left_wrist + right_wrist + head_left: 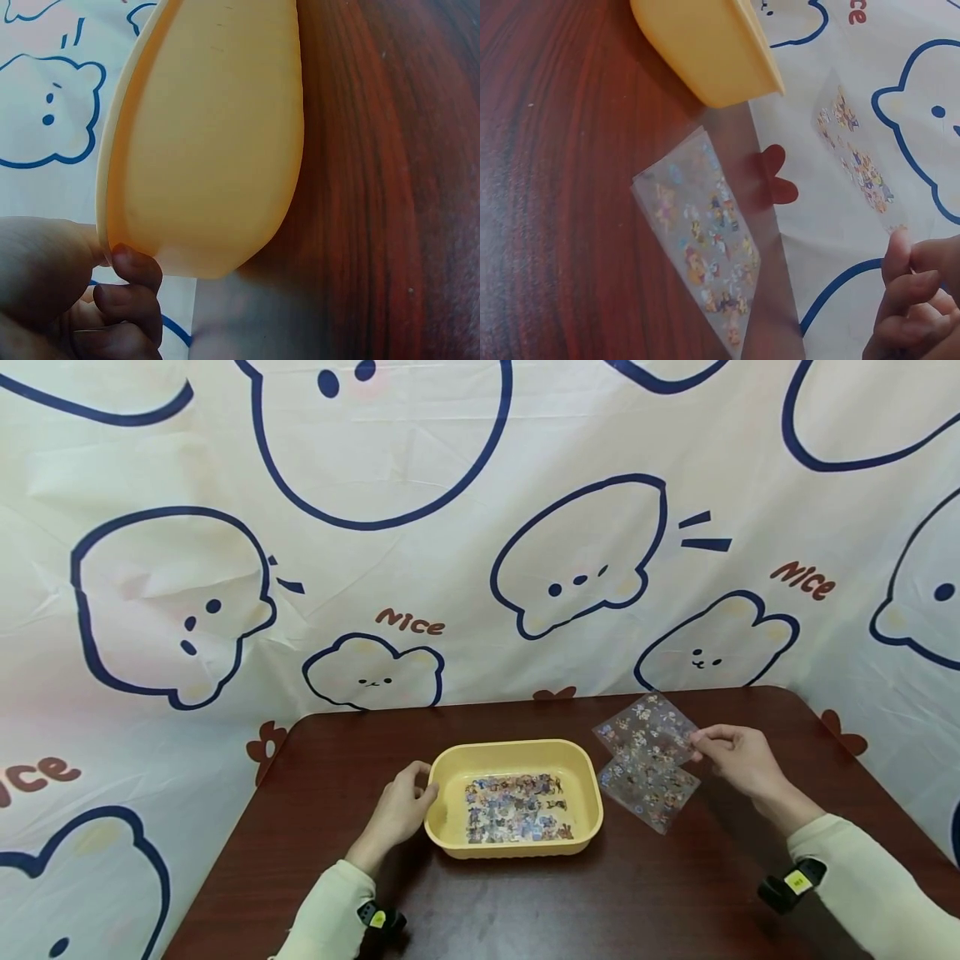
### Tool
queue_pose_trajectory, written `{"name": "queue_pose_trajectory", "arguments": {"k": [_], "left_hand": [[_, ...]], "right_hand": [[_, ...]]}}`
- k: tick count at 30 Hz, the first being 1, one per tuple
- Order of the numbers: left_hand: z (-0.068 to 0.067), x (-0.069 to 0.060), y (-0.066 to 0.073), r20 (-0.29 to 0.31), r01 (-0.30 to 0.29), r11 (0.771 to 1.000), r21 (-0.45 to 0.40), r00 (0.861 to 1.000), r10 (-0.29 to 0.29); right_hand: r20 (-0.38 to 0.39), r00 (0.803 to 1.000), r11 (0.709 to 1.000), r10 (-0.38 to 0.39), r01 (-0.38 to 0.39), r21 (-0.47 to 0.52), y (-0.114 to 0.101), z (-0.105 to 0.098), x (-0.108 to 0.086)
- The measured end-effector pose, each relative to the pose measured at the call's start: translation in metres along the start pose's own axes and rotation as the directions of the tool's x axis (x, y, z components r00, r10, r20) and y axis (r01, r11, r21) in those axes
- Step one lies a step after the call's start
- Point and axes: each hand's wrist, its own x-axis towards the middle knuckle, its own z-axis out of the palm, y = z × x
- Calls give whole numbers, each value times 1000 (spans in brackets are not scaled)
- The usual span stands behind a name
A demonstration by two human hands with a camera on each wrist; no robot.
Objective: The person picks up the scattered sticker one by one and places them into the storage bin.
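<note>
My left hand pinches the left rim of a yellow plastic tub; in the left wrist view, thumb and curled fingers meet at its edge. Inside the tub lies a patch of small, colourful cartoon stickers, apparently on clear sheets. To the right of the tub, my right hand pinches a clear sticker sheet by its corner, and in the right wrist view this sheet is raised above the table. Below it, more clear sticker sheets lie stacked on the table, partly overlapped by the held one in the head view.
The dark brown wooden table carries the tub and sheets. Behind its far edge hangs a white cloth with blue cartoon outlines. A black band with a yellow label is on the right wrist, a similar band on the left.
</note>
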Motion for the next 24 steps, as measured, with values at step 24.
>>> {"name": "queue_pose_trajectory", "arguments": {"k": [24], "left_hand": [[1,1,0,11,21,1000,-1,1000,-21]], "right_hand": [[32,998,997,-55,53,47,-21,8,1]]}}
